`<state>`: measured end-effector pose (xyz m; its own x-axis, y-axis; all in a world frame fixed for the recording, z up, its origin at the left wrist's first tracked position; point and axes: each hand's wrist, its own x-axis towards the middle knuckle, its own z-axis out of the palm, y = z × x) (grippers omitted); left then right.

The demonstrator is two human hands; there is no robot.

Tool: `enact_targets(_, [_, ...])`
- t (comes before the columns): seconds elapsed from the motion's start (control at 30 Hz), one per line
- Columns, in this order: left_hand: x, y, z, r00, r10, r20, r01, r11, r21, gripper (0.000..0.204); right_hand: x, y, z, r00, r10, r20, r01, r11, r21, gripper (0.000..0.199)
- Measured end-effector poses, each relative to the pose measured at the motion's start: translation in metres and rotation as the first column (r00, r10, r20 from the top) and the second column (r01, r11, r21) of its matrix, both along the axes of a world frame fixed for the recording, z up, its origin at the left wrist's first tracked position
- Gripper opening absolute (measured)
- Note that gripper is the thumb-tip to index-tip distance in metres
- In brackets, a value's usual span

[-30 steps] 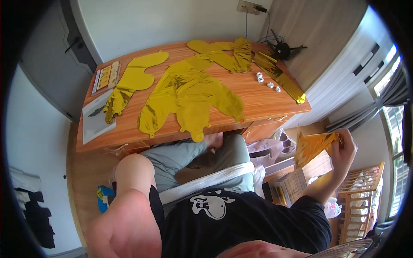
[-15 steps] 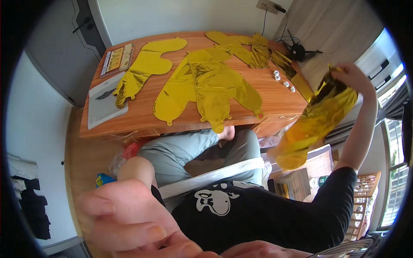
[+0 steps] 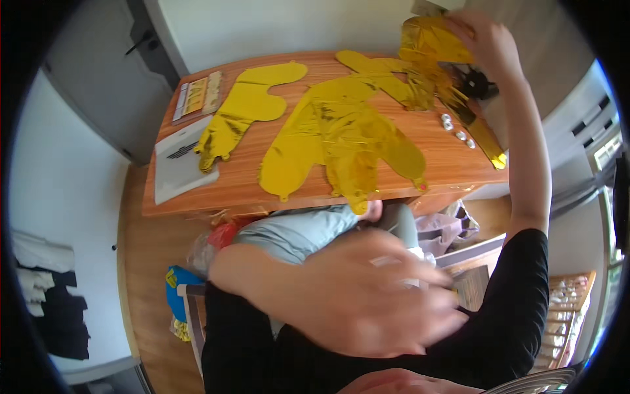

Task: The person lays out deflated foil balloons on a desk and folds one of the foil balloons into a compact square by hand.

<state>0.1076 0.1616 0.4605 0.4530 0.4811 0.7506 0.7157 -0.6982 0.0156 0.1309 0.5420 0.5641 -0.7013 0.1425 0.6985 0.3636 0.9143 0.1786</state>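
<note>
At the far right corner of the wooden table [image 3: 236,180], my right hand [image 3: 492,46] is raised and closed on the edge of a flat gold foil balloon [image 3: 430,43], which hangs over the back of the table. My left hand [image 3: 367,295] is in front of my chest, smeared by motion, so its fingers are unclear. More uninflated gold foil balloons lie flat: one at the left [image 3: 252,98], a large overlapping one in the middle [image 3: 344,128], one behind it [image 3: 384,79], and a narrow folded strip [image 3: 482,134] along the right edge.
Several small white rolls [image 3: 461,136] lie near the right edge. A white plastic package [image 3: 177,174] and a printed card [image 3: 197,96] are at the left. Behind the strip sits a black device [image 3: 478,84]. Bags [image 3: 440,230] stand under the table, and a wooden crib [image 3: 567,315] is at right.
My right hand has swung the gold foil balloon up and away, from beside the table to its far right corner. My left hand has moved right, across my chest. The view has shifted slightly.
</note>
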Motion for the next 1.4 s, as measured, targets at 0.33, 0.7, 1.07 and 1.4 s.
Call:
enact_targets(0.33, [0.022, 0.005, -0.072, 0.790, -0.054, -0.610, 0.338, 0.869, 0.361, 0.044, -0.044, -0.023, -0.205, 0.812, 0.561, 0.161, -0.580, 0.808, 0.107, 0.017])
enact_targets(0.7, [-0.137, 0.055, -0.097, 0.810, 0.586, 0.040, -0.587, 0.810, 0.015, 0.043, -0.004, -0.091, -0.248, 0.752, 0.642, 0.151, -0.573, 0.749, -0.333, 0.028])
enact_targets(1.07, [-0.255, 0.173, -0.163, 0.511, 0.757, -0.408, -0.725, 0.124, -0.677, 0.091, 0.015, -0.095, -0.241, 0.613, 0.781, 0.117, -0.652, 0.585, -0.482, 0.034])
enact_targets(1.4, [-0.267, 0.173, -0.175, 0.486, 0.759, -0.433, -0.774, 0.144, -0.617, 0.097, -0.065, 0.012, -0.276, 0.914, 0.329, 0.240, -0.161, 0.833, -0.528, 0.048])
